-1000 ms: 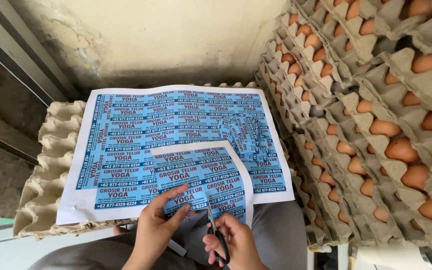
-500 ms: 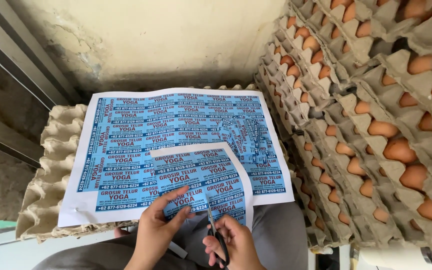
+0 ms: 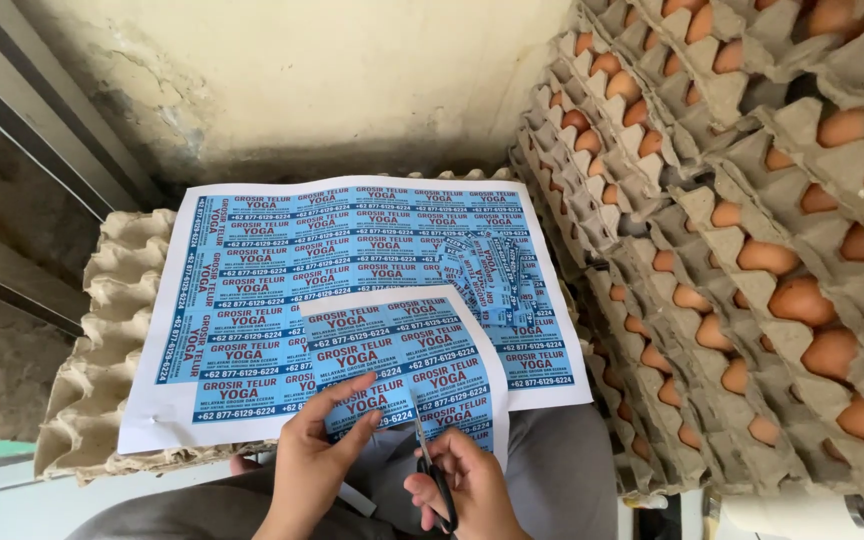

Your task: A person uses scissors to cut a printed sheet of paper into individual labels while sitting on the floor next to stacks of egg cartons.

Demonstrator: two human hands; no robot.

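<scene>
Stacks of grey egg trays [image 3: 752, 230] fill the right side, tilted and overlapping, with brown eggs [image 3: 800, 300] sitting in most cups; the top and right edges of the view cut the stacks off. A second pile of empty trays [image 3: 102, 330] lies in front of the person and serves as a work surface, close to the pale wall [image 3: 332, 80] behind it. A large printed sheet [image 3: 252, 300] of blue labels covers most of that pile and overhangs its near edge; the tray cups stay bare along the left edge. A loose heap of cut labels [image 3: 492, 275] rests on the sheet toward its right edge.

A smaller sheet [image 3: 402, 350] of the same labels curls up over the large sheet's near edge. The left hand [image 3: 317, 465] pinches its lower edge, thumb on top and fingers closed on the paper. The right hand [image 3: 462, 490] is clenched around the handles of the scissors [image 3: 430, 470], whose blades point up into the smaller sheet's bottom edge. The handles are mostly hidden inside the fist. Grey trousers [image 3: 552, 470] show beneath, with little free room between the hands and the trays.
</scene>
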